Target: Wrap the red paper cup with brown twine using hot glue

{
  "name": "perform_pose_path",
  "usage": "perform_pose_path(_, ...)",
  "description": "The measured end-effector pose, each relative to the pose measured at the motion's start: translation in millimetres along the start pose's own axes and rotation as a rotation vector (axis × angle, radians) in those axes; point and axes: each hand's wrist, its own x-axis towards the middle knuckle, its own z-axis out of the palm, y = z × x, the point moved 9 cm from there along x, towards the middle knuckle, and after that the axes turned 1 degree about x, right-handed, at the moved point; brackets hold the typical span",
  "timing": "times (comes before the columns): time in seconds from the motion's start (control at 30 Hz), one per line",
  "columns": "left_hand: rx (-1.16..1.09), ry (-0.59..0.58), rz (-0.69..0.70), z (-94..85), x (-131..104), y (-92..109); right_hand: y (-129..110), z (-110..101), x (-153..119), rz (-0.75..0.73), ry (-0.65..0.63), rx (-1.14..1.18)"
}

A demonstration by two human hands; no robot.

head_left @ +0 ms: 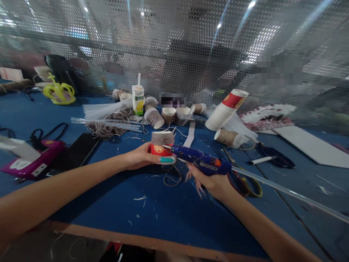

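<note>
My left hand (pixel 143 156) is closed around a red paper cup (pixel 160 150), its thumb across the lower part. Grey-brown cord (pixel 163 138) is wound around one end of the cup, and red paper shows below it. In my right hand (pixel 209 182) is a blue hot glue gun (pixel 200 158), held with its metal nozzle against or very near the cup at the cord's edge. A long clear glue stick (pixel 289 191) runs out of the gun's back. Under the cup a loop of loose cord (pixel 172 178) lies on the blue table (pixel 169 214).
Several cord-wrapped cups (pixel 154 118) lie behind my hands, near a drink carton (pixel 138 100) and a heap of cord (pixel 109 125). A leaning stack of paper cups (pixel 225 111) and scissors (pixel 251 187) are rightward. A purple power strip (pixel 35 160) and yellow crown (pixel 59 92) are leftward.
</note>
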Motion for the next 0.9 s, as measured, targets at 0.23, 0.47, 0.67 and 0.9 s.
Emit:
perform_pose_path(0.23,0.029,0.029,0.01,-0.1,0,2,9,3,4,-0.046,0.028,0.007)
perform_pose_path(0.47,0.065,0.017,0.04,-0.8,1,4,-5,6,7,0.034,-0.066,0.055)
perform_pose_path(0.67,0.053,0.02,0.051,-2.3,1,3,1,7,3,0.042,-0.104,0.049)
perform_pose_path(0.9,0.033,0.006,0.05,-1.8,0,4,-4,5,4,0.013,-0.067,0.032)
